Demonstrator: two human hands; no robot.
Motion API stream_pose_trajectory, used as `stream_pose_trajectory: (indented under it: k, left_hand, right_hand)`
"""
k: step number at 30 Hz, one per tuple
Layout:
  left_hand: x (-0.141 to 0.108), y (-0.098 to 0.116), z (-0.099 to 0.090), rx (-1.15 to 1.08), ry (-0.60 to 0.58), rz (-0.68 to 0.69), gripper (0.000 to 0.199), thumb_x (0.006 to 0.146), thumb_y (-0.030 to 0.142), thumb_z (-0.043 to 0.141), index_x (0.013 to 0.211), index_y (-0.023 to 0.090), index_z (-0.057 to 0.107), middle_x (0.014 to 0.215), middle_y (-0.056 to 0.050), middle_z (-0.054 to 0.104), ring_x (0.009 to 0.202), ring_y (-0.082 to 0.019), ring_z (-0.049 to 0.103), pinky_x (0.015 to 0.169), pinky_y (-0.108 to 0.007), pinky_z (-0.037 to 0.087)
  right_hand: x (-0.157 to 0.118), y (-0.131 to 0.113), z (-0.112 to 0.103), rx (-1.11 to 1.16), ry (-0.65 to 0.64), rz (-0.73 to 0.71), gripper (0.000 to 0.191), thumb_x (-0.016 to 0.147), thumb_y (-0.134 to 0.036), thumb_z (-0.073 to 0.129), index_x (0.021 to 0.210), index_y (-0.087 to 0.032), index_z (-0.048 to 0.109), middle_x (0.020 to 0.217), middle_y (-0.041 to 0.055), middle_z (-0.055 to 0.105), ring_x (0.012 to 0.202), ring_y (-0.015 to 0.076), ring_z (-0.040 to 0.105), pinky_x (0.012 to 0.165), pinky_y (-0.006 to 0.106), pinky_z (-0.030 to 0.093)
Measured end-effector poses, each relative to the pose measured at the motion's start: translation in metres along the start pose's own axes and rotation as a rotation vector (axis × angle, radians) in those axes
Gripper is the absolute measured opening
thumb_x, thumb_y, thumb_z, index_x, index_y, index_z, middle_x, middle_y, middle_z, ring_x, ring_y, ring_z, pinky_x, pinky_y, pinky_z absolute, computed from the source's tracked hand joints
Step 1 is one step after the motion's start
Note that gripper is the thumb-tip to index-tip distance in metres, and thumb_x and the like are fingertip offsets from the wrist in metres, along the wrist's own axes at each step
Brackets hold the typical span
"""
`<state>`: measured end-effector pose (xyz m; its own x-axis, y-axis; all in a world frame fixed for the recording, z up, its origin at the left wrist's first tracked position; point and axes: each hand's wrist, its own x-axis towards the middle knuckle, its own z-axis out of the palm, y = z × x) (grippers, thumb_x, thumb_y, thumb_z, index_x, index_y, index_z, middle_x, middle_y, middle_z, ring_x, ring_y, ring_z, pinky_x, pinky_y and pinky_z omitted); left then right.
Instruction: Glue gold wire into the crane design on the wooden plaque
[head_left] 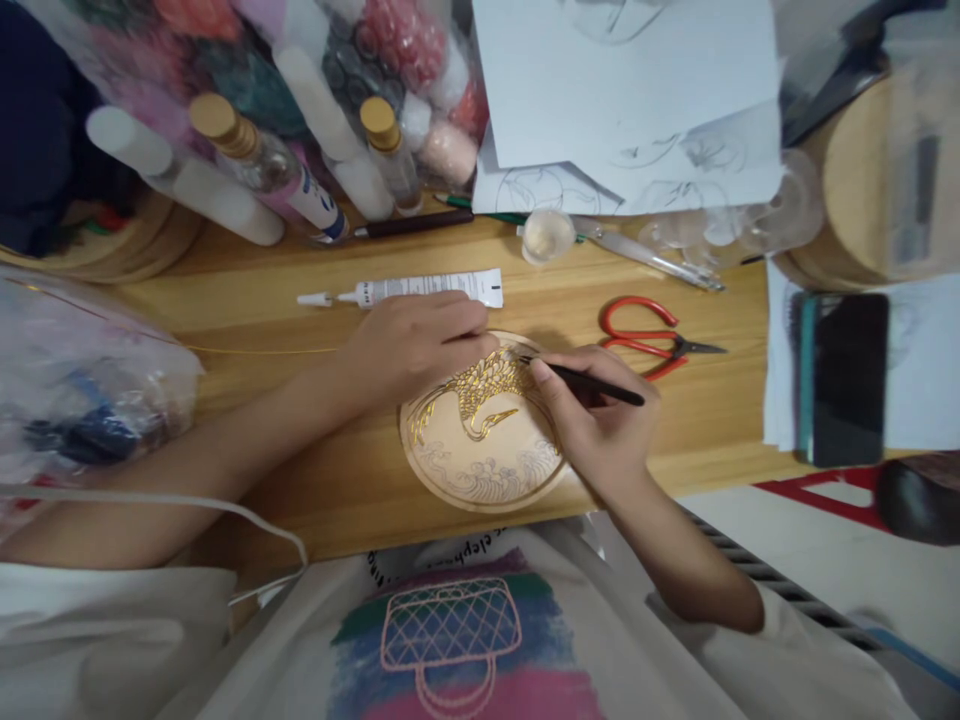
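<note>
A round wooden plate (442,440) lies on the table in front of me, with a crane-like bird outlined in gold wire and drawn waves below it. My left hand (420,345) rests over its upper left edge, fingers curled together. A thin gold wire (262,351) runs from the left into that hand; the fingertips' hold on it is partly hidden. In my right hand (607,420) is a pair of slim black tweezers (600,384), pinched between thumb and fingers. Their tip touches or nearly touches the gold pattern near the plate's top edge.
Behind my left hand lies a white glue tube (427,288). Red-handled scissors (645,338) are right of the plate. Farther back stand a small cup (547,236), a utility knife (652,256), bottles (277,175) and paper sketches (630,100). A phone (847,380) lies far right.
</note>
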<state>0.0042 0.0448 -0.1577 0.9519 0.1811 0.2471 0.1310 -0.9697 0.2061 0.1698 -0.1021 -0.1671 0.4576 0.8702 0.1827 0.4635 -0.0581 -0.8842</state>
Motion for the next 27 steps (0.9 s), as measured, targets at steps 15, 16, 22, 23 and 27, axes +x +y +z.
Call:
stream_pose_trajectory:
  k: [15, 16, 22, 23, 27]
  left_hand:
    - [-0.0012, -0.0026, 0.0031, -0.025, -0.057, -0.064, 0.033, 0.104, 0.024, 0.036, 0.090, 0.024, 0.066, 0.079, -0.002, 0.066, 0.073, -0.016, 0.057, 0.061, -0.029, 0.039]
    - [-0.0015, -0.0035, 0.0050, -0.042, -0.050, -0.066, 0.033, 0.104, 0.025, 0.036, 0.089, 0.024, 0.066, 0.078, -0.002, 0.066, 0.072, -0.016, 0.057, 0.060, -0.029, 0.038]
    - [-0.0015, -0.0033, 0.0051, -0.011, -0.013, -0.043, 0.034, 0.104, 0.025, 0.037, 0.087, 0.022, 0.067, 0.077, -0.001, 0.065, 0.069, -0.014, 0.054, 0.059, -0.028, 0.036]
    - [-0.0013, -0.0026, 0.0038, -0.012, -0.010, -0.039, 0.034, 0.104, 0.024, 0.038, 0.087, 0.022, 0.067, 0.077, -0.001, 0.065, 0.070, -0.014, 0.055, 0.060, -0.028, 0.037]
    - [-0.0002, -0.0021, 0.0028, -0.056, -0.036, -0.061, 0.033, 0.104, 0.024, 0.038, 0.088, 0.022, 0.067, 0.078, -0.002, 0.065, 0.071, -0.015, 0.055, 0.060, -0.028, 0.036]
  right_hand:
    - [0.0001, -0.0010, -0.0003, -0.024, -0.005, 0.023, 0.006, 0.086, -0.023, 0.072, 0.089, -0.024, 0.077, 0.081, -0.0007, 0.076, 0.071, 0.0132, 0.069, 0.064, 0.028, 0.056]
    - [0.0001, -0.0011, -0.0002, -0.026, -0.008, 0.024, 0.006, 0.086, -0.023, 0.072, 0.088, -0.024, 0.077, 0.080, -0.0007, 0.076, 0.071, 0.0131, 0.069, 0.064, 0.028, 0.056]
    - [0.0000, -0.0008, 0.0011, -0.031, 0.007, 0.034, 0.004, 0.085, -0.023, 0.073, 0.087, -0.024, 0.076, 0.078, -0.0007, 0.075, 0.070, 0.0129, 0.068, 0.062, 0.026, 0.055]
    - [0.0001, -0.0006, 0.0014, -0.027, 0.006, 0.034, 0.004, 0.085, -0.022, 0.073, 0.087, -0.023, 0.076, 0.079, -0.0007, 0.076, 0.070, 0.0128, 0.068, 0.062, 0.026, 0.055]
    - [0.0003, 0.0000, 0.0024, -0.012, 0.010, 0.020, 0.004, 0.085, -0.022, 0.072, 0.087, -0.023, 0.076, 0.079, -0.0008, 0.076, 0.071, 0.0128, 0.068, 0.063, 0.027, 0.056]
